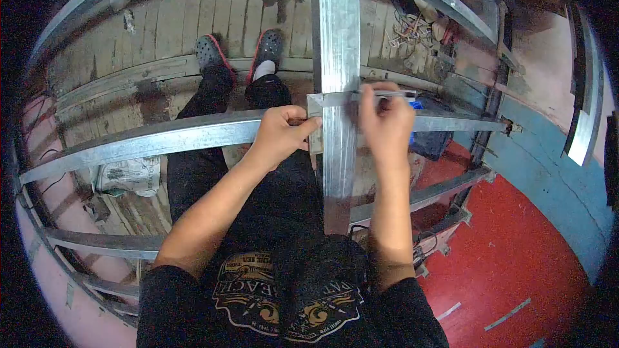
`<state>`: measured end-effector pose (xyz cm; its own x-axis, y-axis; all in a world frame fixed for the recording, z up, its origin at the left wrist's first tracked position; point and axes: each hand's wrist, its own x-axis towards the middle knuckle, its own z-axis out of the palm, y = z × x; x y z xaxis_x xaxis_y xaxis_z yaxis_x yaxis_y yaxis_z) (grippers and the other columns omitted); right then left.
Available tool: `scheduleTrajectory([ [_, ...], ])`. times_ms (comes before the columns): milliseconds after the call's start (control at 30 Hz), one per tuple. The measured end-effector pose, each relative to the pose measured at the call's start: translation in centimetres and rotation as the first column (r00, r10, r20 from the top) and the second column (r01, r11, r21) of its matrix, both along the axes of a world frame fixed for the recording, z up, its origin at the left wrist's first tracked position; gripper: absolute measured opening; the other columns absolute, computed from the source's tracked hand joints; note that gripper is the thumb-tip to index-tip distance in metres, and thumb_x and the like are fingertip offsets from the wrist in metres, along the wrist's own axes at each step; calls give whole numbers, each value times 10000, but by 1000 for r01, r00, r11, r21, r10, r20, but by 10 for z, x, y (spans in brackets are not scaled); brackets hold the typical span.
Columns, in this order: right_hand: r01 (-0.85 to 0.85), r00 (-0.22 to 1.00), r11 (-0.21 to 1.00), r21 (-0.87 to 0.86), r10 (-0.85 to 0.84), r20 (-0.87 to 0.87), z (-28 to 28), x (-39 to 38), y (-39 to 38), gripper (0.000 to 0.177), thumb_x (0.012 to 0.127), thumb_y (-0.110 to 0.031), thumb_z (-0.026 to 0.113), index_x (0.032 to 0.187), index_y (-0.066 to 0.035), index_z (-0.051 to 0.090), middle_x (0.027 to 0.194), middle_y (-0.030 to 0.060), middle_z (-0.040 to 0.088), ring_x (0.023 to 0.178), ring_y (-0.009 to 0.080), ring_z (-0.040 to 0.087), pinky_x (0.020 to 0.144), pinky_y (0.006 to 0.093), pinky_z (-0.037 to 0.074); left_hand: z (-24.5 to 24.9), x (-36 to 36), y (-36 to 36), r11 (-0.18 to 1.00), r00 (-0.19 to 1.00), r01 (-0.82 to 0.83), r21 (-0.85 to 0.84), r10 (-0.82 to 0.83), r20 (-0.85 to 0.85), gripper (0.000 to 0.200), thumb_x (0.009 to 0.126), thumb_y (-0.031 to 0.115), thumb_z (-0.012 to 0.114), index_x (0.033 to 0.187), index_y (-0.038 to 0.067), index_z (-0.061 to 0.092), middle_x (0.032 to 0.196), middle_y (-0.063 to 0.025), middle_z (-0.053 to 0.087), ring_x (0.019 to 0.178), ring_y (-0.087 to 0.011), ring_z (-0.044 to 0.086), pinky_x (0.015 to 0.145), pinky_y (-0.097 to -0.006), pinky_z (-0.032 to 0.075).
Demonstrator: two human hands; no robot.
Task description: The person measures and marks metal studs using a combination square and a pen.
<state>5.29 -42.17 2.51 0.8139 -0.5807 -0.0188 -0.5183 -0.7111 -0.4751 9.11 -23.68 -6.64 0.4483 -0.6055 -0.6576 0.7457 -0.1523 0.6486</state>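
My left hand (pixel 282 134) pinches a small metal try square (pixel 315 124), pressing its stock along the left edge of a galvanized metal stud (pixel 340 38). The square's blade lies across the stud's face. Close by on the right, the fingers of my right hand (pixel 389 119) are closed around a slim, grey, pen-like tool (pixel 403 93) at the stud's right edge. Its tip is hard to make out. The stud runs lengthwise away from my body and crosses over a horizontal metal bar (pixel 174 136).
More metal framing (pixel 438 0) surrounds me, with planks (pixel 174 26) below. A pile of cords and scraps (pixel 412 29) lies at the upper right. A blue object (pixel 416 108) sits behind my right hand. A printed sack (pixel 132 176) lies left, a red floor (pixel 516 251) right.
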Motion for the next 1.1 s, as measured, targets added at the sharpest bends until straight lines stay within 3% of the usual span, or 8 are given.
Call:
scheduleTrajectory([
  [100, 115, 993, 986, 124, -116, 0, -8, -6, -8, 201, 935, -218, 697, 891, -22, 706, 557, 122, 601, 453, 243, 555, 465, 387, 421, 4, 0, -3, 999, 998, -24, -44, 22, -65, 140, 945, 136, 723, 979, 0, 727, 868, -38, 718, 717, -103, 682, 601, -276, 603],
  [300, -155, 984, 984, 85, 145, 107, -11, 11, 32, 164, 929, -195, 686, 902, -35, 708, 562, 146, 593, 477, 300, 573, 498, 419, 444, 7, 1, -2, 998, 995, -64, -3, 63, -74, 173, 931, 142, 742, 923, -30, 725, 812, -39, 699, 679, -87, 647, 565, -267, 572],
  [400, 95, 993, 987, 128, -103, 57, -9, -5, 2, 193, 935, -218, 705, 900, -28, 705, 550, 72, 589, 459, 133, 492, 455, 337, 382, 12, 4, -2, 1000, 999, -8, 11, 9, -52, 150, 934, 155, 738, 981, 12, 729, 876, -39, 723, 724, -106, 682, 602, -287, 598],
  [633, 122, 946, 976, 179, -169, 276, -18, -30, -22, 188, 948, -208, 697, 913, -24, 715, 696, 97, 679, 569, 101, 538, 531, 299, 432, 12, 3, -3, 999, 997, -39, -26, 37, -75, 163, 936, 156, 735, 956, -6, 724, 871, -40, 719, 730, -113, 689, 614, -291, 604],
  [733, 146, 985, 939, 312, -166, 38, -1, -18, 6, 176, 964, -182, 708, 974, -6, 714, 817, 17, 718, 707, 43, 591, 629, 231, 479, 4, -1, -3, 999, 999, -32, -11, 32, 14, 168, 939, 156, 734, 931, -12, 732, 827, -24, 706, 690, -80, 650, 576, -261, 569],
  [867, 82, 993, 957, 279, -102, 56, 30, -28, 30, 163, 971, -184, 701, 952, -24, 726, 781, -18, 696, 664, 34, 547, 579, 232, 434, 9, -8, 7, 999, 982, 43, -3, -41, 185, 177, 950, 160, 721, 897, -9, 720, 810, -13, 696, 674, -70, 622, 592, -255, 543],
  [933, 80, 958, 912, 401, -182, 222, 33, -60, 26, 165, 987, -180, 687, 930, -29, 725, 785, -29, 681, 623, 32, 509, 549, 228, 400, 22, -20, 23, 992, 951, 124, 9, -122, 283, 205, 958, 169, 715, 871, -15, 697, 787, -3, 673, 669, -56, 595, 605, -249, 514],
  [1100, 218, 934, 628, 747, -356, 26, 48, -142, 44, 299, 1049, -271, 584, 887, -45, 696, 782, -6, 679, 656, 50, 533, 593, 244, 426, 30, -48, 81, 997, 964, 63, 38, -71, 255, 205, 941, 146, 735, 1074, -5, 698, 878, -11, 688, 778, -92, 647, 674, -269, 569],
])
